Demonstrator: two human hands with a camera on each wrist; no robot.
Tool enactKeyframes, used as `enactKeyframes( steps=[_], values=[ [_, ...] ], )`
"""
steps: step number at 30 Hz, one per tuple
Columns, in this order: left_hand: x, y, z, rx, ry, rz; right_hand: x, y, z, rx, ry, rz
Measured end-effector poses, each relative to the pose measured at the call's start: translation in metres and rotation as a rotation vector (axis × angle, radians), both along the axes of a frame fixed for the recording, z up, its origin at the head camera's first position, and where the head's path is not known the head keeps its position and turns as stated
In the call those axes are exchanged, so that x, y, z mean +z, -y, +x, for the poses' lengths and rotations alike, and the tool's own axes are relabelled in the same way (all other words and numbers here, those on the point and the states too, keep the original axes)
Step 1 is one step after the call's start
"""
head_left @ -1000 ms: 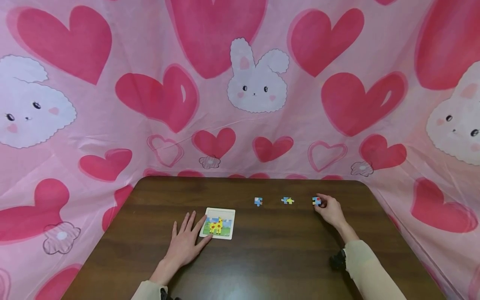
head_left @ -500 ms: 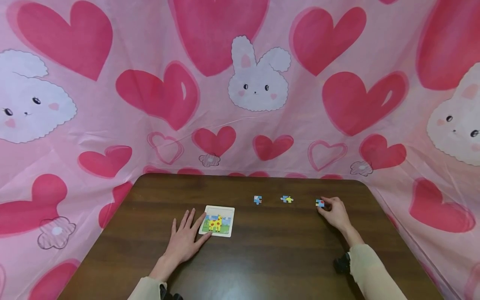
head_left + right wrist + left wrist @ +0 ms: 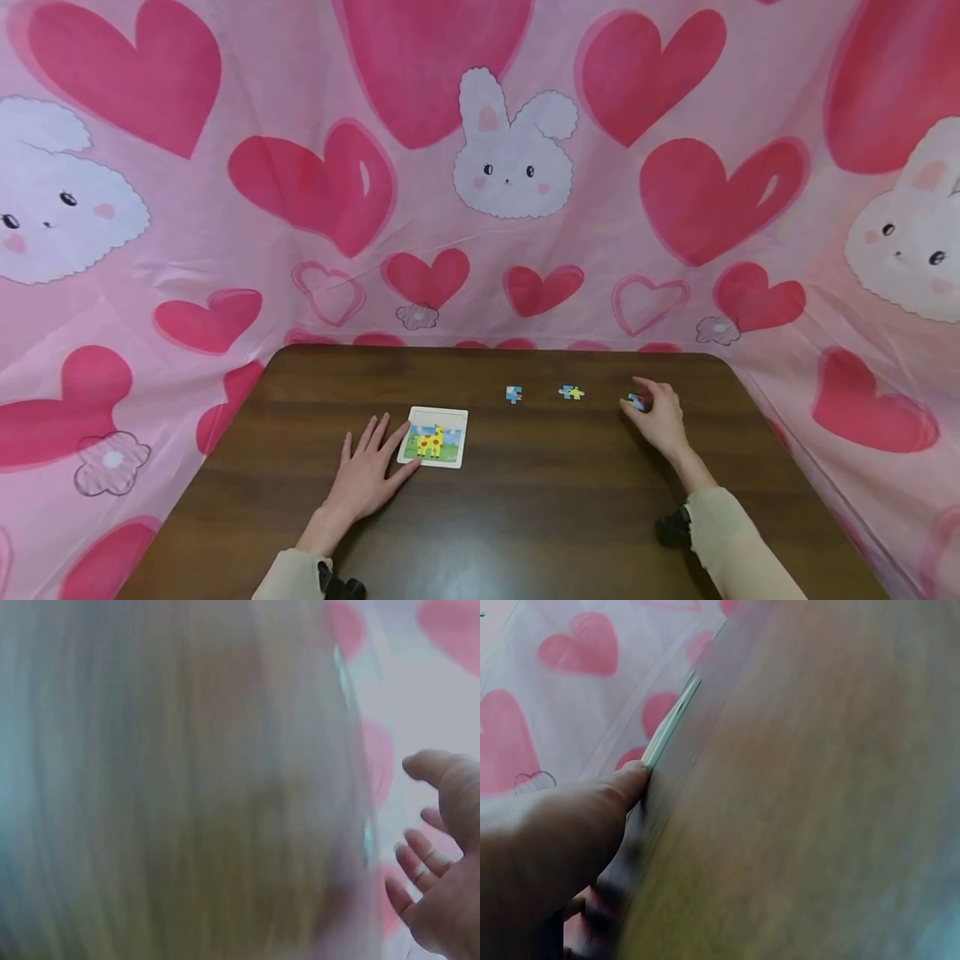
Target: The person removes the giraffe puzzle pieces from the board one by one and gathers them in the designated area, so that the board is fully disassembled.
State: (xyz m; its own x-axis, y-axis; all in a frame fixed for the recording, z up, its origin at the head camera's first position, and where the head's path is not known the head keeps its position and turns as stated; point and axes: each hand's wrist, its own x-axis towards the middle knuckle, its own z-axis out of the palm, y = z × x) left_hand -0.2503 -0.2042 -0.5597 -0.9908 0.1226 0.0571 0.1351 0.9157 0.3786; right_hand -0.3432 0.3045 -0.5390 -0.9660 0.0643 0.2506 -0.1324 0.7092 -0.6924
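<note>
In the head view my left hand (image 3: pixel 363 481) lies with fingers spread beside a white-rimmed puzzle board (image 3: pixel 462 437) bearing a giraffe picture. Its thumb and index finger touch the board's left side; the left wrist view has the thumb (image 3: pixel 634 780) at the board's edge. My right hand (image 3: pixel 663 421) is above a small blue and red puzzle piece (image 3: pixel 636 402) on the table, thumb and index finger parted around it. In the right wrist view the right hand (image 3: pixel 450 847) shows its thumb and fingers apart; the piece is too blurred to make out there.
Two more puzzle pieces lie in a row on the brown table (image 3: pixel 510 533): a blue and white one (image 3: pixel 513 394) and a blue and yellow one (image 3: pixel 572 392). A pink curtain (image 3: pixel 525 237) with hearts and rabbits hangs behind the table.
My right hand first pinched the blue and red puzzle piece and shifted it slightly right. Now thumb and index finger have parted from it. The left hand stays at the board.
</note>
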Motion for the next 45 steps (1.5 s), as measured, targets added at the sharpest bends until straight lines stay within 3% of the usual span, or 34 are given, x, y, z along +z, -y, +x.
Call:
enactKeyframes(
  steps=[4,9,19,23,29,34,39,45],
  values=[
    [0.003,0.004,-0.002,-0.003,-0.002,0.007,0.007,0.034,0.0,0.067,-0.076,-0.005],
    [0.004,0.005,-0.003,-0.012,0.006,0.012,0.009,0.091,0.004,0.207,-0.133,-0.037],
    [-0.001,0.005,-0.004,-0.008,-0.028,0.044,0.013,0.218,0.024,0.571,-0.002,-0.106],
    [-0.004,0.005,-0.003,-0.007,-0.047,0.058,0.011,0.255,0.025,0.649,0.06,-0.121],
    [-0.007,0.006,0.0,-0.012,-0.07,0.079,0.003,0.292,0.019,0.666,0.095,-0.081],
    [-0.006,0.006,0.001,-0.012,-0.054,0.083,-0.002,0.307,0.017,0.609,0.055,0.075],
    [-0.003,0.005,0.0,-0.018,-0.072,-0.004,-0.003,0.31,0.025,0.54,0.0,0.207],
    [-0.001,0.006,0.001,-0.025,-0.127,-0.059,-0.007,0.31,0.03,0.486,-0.045,0.244]
  ],
)
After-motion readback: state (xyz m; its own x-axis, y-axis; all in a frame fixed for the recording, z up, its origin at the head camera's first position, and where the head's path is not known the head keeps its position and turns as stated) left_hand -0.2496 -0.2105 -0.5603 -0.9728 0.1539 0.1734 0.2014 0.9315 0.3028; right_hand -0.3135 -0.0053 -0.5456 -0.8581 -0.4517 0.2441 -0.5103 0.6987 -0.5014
